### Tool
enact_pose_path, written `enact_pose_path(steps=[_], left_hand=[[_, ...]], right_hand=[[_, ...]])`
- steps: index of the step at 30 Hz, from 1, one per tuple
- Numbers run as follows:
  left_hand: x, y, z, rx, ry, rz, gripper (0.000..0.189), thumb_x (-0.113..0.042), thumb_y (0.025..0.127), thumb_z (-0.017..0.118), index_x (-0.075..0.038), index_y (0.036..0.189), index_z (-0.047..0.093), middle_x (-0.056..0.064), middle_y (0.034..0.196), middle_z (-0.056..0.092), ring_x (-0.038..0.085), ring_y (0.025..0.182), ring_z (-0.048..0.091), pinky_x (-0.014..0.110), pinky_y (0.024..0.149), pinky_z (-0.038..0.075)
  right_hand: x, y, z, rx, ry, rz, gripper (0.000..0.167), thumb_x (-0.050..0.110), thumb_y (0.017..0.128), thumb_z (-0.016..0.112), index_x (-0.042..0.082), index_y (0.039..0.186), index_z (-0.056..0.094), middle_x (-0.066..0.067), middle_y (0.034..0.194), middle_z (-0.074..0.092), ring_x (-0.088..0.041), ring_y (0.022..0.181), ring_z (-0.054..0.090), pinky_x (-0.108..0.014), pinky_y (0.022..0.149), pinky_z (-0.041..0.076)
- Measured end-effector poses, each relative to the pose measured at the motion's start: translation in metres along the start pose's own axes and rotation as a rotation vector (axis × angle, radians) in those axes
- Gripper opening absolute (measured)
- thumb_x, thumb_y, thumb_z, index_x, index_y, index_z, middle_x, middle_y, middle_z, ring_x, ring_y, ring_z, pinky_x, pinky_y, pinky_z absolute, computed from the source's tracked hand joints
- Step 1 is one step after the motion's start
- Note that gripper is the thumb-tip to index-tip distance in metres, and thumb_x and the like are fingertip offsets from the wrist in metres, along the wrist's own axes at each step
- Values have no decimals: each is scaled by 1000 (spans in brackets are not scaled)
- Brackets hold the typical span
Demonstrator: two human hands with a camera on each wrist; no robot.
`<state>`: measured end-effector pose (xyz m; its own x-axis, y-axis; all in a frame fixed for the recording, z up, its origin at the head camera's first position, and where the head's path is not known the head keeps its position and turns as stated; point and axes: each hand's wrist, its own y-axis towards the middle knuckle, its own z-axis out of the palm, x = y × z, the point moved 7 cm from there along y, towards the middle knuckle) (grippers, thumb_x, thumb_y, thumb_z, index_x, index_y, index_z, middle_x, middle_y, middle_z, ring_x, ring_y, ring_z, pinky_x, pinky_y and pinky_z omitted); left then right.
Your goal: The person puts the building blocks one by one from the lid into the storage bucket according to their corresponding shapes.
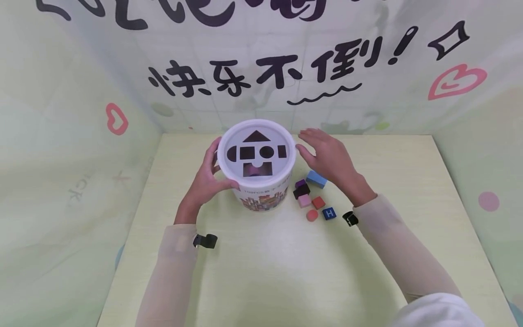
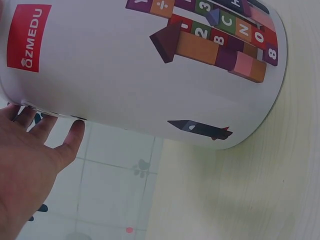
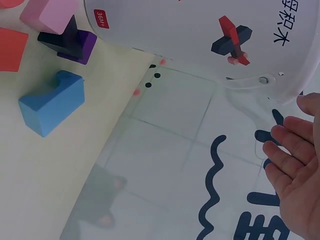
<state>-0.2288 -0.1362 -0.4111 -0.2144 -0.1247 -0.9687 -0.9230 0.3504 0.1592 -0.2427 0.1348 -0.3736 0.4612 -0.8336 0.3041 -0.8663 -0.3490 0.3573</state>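
one bucket (image 1: pixel 265 196) between left and right fingers (image 1: pixel 210 156) (image 1: pixel 315 134)

In front of the bucket (image 1: pixel 265 197), between the two sleeves (image 1: pixel 166 272), the table (image 1: pixel 278 277) offers wide room to pass. On the bucket's left side, the left hand (image 1: pixel 207 177) blocks the way; on its right, the right hand (image 1: pixel 328 154) does, and small blocks (image 1: pixel 304 200) obstruct the surface there. From above, the lid (image 1: pixel 229 169) is reachable.
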Motion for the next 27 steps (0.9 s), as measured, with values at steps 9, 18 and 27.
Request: enact_pose_path(steps=[9, 18, 27], left_hand=[[3, 1, 0, 1, -22, 7, 120, -25, 63, 93, -9, 154, 17, 9, 154, 30, 31, 141, 30, 54, 112, 30], [2, 1, -1, -1, -15, 3, 121, -29, 62, 93, -9, 154, 17, 9, 154, 30, 28, 139, 32, 55, 111, 31], [4, 0, -1, -1, -13, -5, 122, -30, 62, 93, -9, 155, 17, 9, 154, 30, 28, 139, 32, 54, 111, 31]], right_hand=[[-18, -7, 14, 56, -22, 49, 38, 27, 96, 60, 2, 125, 64, -15, 129, 62, -32, 125, 55, -49, 101, 47], [-32, -15, 32, 146, -49, 90, 38, 25, 96, 60, 4, 127, 63, -16, 132, 61, -34, 126, 53, -50, 103, 45], [-42, -25, 44, 190, -90, 50, 34, 16, 94, 61, 1, 125, 64, -17, 130, 61, -36, 123, 55, -50, 102, 46]])
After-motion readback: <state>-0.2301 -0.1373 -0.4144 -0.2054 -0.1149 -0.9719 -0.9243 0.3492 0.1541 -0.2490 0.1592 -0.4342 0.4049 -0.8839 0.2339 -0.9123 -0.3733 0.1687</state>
